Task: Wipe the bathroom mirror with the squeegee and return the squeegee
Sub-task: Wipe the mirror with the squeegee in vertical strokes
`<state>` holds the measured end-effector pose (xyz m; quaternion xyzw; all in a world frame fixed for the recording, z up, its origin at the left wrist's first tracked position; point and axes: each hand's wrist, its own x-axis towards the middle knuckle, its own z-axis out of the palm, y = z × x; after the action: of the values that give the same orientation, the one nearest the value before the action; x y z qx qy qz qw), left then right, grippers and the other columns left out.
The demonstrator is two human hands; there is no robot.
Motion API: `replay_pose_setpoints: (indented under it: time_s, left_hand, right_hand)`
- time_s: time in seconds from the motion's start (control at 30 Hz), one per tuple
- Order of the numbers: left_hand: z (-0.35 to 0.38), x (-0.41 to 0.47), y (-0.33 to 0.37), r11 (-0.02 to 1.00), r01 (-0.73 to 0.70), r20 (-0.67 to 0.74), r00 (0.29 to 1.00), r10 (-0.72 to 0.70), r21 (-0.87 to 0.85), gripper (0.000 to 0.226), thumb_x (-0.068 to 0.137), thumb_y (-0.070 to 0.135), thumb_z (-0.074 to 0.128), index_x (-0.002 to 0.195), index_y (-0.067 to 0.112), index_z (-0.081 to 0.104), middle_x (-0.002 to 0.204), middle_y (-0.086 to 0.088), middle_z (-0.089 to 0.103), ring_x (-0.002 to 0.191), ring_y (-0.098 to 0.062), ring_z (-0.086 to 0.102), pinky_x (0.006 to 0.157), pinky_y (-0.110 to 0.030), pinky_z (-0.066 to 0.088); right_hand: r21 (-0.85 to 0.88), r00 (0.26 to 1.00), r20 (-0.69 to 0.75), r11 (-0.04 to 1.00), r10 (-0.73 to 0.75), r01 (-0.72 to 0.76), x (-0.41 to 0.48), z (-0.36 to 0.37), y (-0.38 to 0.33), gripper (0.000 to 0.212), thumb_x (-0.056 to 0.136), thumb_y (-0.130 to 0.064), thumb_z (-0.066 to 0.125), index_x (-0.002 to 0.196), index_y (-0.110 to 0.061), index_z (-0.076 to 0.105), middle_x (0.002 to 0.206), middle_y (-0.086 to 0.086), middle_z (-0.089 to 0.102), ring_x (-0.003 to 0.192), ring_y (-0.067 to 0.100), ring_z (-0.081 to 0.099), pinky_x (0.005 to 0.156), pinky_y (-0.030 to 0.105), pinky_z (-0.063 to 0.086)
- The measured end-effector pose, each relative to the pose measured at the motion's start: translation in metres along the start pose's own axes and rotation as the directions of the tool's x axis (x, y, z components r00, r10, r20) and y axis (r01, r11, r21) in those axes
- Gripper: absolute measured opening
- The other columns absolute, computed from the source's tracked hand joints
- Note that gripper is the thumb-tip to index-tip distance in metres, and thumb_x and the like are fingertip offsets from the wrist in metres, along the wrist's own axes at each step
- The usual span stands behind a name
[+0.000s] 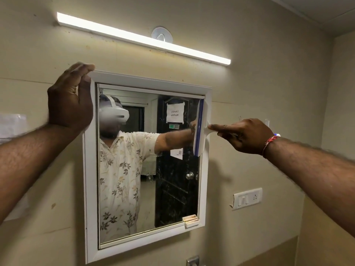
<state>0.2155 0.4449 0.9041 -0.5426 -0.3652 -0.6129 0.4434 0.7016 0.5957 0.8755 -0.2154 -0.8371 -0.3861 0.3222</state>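
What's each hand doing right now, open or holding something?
Left hand: grip curled over the mirror frame at its top left corner.
Right hand: grip closed on the squeegee handle.

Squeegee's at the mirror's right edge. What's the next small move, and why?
Probably draw the squeegee leftward across the glass: the right hand holds its blade upright against the right edge of the mirror, and the left hand grips the frame's top-left corner.

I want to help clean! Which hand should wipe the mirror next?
The right hand. It grips the squeegee, whose blade stands upright against the mirror near its right edge. The left hand only holds the frame at its top left corner.
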Motion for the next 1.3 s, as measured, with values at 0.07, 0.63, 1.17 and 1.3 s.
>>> replay_pose_setpoints:
  time_s: [0.07, 0.63, 1.17, 1.3]
  left_hand:
    - [0.000, -0.001, 0.001, 1.000, 0.016, 0.006, 1.000, -0.016, 0.007, 0.038, 0.118, 0.024, 0.044, 0.145, 0.009, 0.067, 0.148, -0.013, 0.067, 0.144, -0.024, 0.058, 0.124, -0.020, 0.036]
    - [-0.015, -0.096, 0.011, 0.965, 0.250, 0.102, 0.965, -0.242, -0.080, 0.053, 0.117, 0.024, 0.047, 0.165, 0.005, 0.039, 0.164, -0.016, 0.051, 0.152, -0.028, 0.050, 0.126, -0.033, 0.041]
    - [-0.025, -0.141, 0.010, 0.954, 0.281, 0.140, 0.954, -0.266, -0.107, 0.052, 0.117, 0.017, 0.049, 0.166, 0.005, 0.039, 0.167, -0.009, 0.049, 0.155, -0.022, 0.047, 0.123, -0.042, 0.046]
    - [-0.026, -0.143, 0.010, 0.953, 0.283, 0.145, 0.953, -0.267, -0.107, 0.052, 0.117, 0.018, 0.048, 0.167, 0.006, 0.037, 0.168, -0.009, 0.047, 0.156, -0.021, 0.046, 0.124, -0.039, 0.045]
  right_hand:
    - [0.006, 1.000, -0.009, 1.000, 0.018, -0.018, -0.002, -0.002, -0.002, 0.046, 0.109, -0.048, 0.047, 0.154, -0.056, 0.049, 0.071, -0.003, 0.073, 0.050, 0.024, 0.057, 0.049, 0.033, 0.049]
    - [0.126, 0.984, -0.015, 0.976, -0.177, 0.178, 0.023, 0.016, -0.148, 0.055, 0.112, -0.042, 0.047, 0.166, -0.032, 0.039, 0.074, -0.003, 0.065, 0.051, 0.013, 0.046, 0.056, 0.022, 0.028]
    - [0.275, 0.954, 0.006, 0.918, -0.300, 0.287, 0.062, 0.044, -0.274, 0.059, 0.111, -0.041, 0.048, 0.166, -0.040, 0.025, 0.104, 0.001, 0.080, 0.092, 0.024, 0.077, 0.073, 0.042, 0.064]
    - [0.269, 0.957, 0.003, 0.922, -0.291, 0.279, 0.064, 0.048, -0.277, 0.058, 0.112, -0.042, 0.049, 0.166, -0.040, 0.027, 0.106, 0.001, 0.080, 0.092, 0.024, 0.078, 0.073, 0.043, 0.065]
